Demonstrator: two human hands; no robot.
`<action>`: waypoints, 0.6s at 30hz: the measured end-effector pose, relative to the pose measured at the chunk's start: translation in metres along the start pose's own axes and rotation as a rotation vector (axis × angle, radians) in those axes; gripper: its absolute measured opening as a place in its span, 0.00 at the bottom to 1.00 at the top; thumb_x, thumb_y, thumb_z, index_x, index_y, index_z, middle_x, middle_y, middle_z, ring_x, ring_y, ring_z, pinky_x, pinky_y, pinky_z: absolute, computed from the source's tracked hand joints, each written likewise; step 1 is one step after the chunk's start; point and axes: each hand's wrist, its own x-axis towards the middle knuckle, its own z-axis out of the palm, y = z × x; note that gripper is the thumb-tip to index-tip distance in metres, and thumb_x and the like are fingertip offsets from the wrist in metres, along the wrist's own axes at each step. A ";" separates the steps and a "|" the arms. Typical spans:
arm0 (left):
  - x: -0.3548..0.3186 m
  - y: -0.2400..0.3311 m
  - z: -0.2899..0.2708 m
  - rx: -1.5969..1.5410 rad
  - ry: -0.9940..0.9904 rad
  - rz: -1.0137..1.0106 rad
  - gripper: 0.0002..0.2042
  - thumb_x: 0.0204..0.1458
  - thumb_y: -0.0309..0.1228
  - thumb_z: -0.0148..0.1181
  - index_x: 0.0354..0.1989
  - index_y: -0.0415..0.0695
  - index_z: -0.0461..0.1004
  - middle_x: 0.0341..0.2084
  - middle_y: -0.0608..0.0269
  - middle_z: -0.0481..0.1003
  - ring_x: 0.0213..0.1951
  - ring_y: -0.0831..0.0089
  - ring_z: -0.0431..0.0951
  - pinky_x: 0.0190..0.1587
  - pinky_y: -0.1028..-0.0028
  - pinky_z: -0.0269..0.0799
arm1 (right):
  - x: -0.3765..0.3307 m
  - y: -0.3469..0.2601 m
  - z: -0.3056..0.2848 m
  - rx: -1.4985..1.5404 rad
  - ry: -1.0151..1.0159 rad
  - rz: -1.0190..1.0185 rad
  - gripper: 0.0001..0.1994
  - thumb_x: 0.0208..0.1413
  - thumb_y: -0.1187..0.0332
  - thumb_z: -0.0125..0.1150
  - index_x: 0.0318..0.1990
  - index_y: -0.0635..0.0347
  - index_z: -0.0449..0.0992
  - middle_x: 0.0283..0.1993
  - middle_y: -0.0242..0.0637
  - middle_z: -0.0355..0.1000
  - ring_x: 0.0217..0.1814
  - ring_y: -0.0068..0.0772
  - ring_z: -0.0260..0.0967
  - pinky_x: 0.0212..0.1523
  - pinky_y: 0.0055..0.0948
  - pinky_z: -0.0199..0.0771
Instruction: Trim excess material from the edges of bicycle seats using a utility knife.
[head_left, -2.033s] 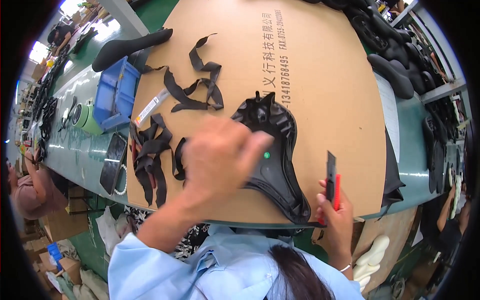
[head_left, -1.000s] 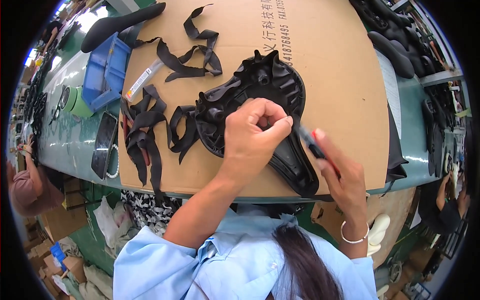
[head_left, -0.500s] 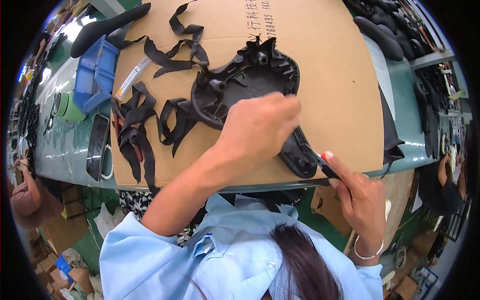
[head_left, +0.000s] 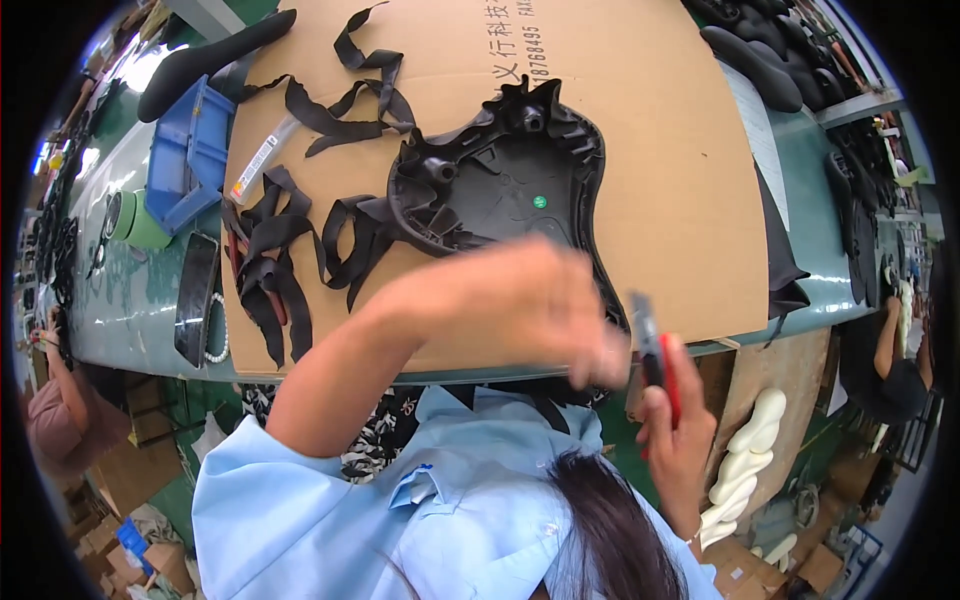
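I see the bike seat [head_left: 500,190] underside-up on cardboard [head_left: 690,180]. Right hand [head_left: 680,435], right of the seat's near end, grips a cutter [head_left: 654,352]; left hand [head_left: 545,305] blurred over the seat, can't tell if holding. Trimming looks partly done: strips [head_left: 268,232] left of seat, ruffles remain on its far rim.

Toward the matt cardboard sheet's [head_left: 680,200] near edge, the saddle [head_left: 500,192] shows smooth, faintly glossy plastic; strips [head_left: 277,230] along the sheet's left edge look like matt cloth; the cutter blade [head_left: 643,318] looks metallic.
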 end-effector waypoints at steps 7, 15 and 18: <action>-0.003 -0.031 -0.016 0.608 0.149 0.228 0.08 0.43 0.31 0.65 0.29 0.39 0.78 0.27 0.63 0.73 0.35 0.62 0.74 0.37 0.65 0.70 | 0.033 -0.004 0.026 0.255 0.156 -0.127 0.28 0.60 0.71 0.57 0.67 0.58 0.57 0.54 0.43 0.71 0.28 0.20 0.68 0.28 0.21 0.72; 0.003 -0.033 -0.009 0.681 0.191 0.205 0.05 0.49 0.28 0.57 0.27 0.41 0.72 0.24 0.60 0.69 0.33 0.59 0.72 0.36 0.63 0.69 | 0.025 0.004 0.006 -0.269 0.041 -0.541 0.30 0.46 0.76 0.69 0.61 0.53 0.70 0.26 0.38 0.70 0.22 0.33 0.66 0.25 0.29 0.68; 0.006 -0.034 -0.009 0.694 0.186 0.188 0.05 0.50 0.29 0.56 0.26 0.41 0.70 0.24 0.59 0.69 0.32 0.58 0.72 0.36 0.62 0.68 | 0.032 -0.003 0.011 -0.392 0.020 -0.595 0.32 0.46 0.76 0.68 0.62 0.44 0.71 0.20 0.32 0.60 0.19 0.29 0.60 0.20 0.30 0.61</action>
